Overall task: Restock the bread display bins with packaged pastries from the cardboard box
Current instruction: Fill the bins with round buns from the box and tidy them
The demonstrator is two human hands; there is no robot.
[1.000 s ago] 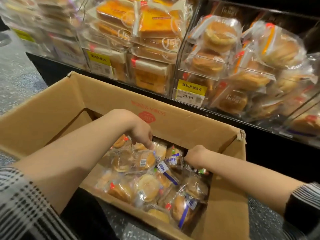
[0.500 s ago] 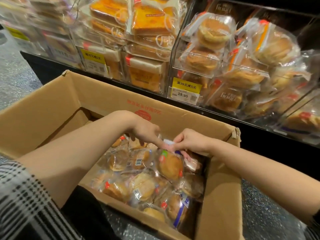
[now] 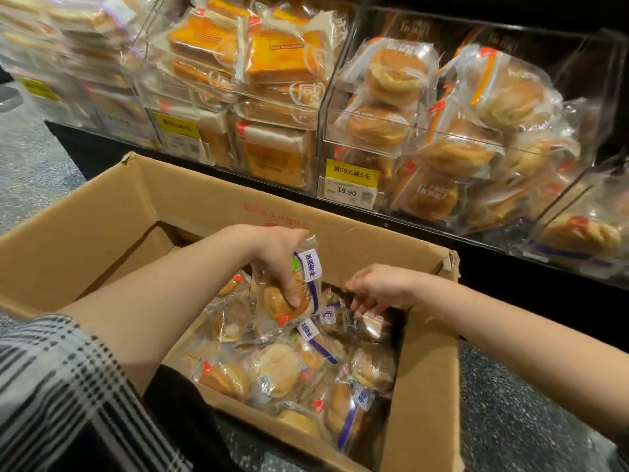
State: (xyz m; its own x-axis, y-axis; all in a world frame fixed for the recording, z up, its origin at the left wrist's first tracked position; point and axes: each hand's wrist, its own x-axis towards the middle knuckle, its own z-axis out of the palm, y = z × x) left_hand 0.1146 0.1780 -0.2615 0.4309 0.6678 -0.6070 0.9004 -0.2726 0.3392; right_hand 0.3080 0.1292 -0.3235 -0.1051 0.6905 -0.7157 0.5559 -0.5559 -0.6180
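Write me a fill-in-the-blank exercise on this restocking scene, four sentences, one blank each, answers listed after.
1. The left hand grips a packaged pastry with a white and ____ label.
2. The right hand reaches into the cardboard ____ and holds nothing.
3. The yellow price tag on the bin of round pastries reads ____.
4. The sleeve on the left arm has a ____ pattern.

Missing words: blue; box; 19.90; plaid

Cardboard box [image 3: 112, 212] top wide open, easy reach in. Bins [image 3: 384, 107] behind piled w/ packs, little room.
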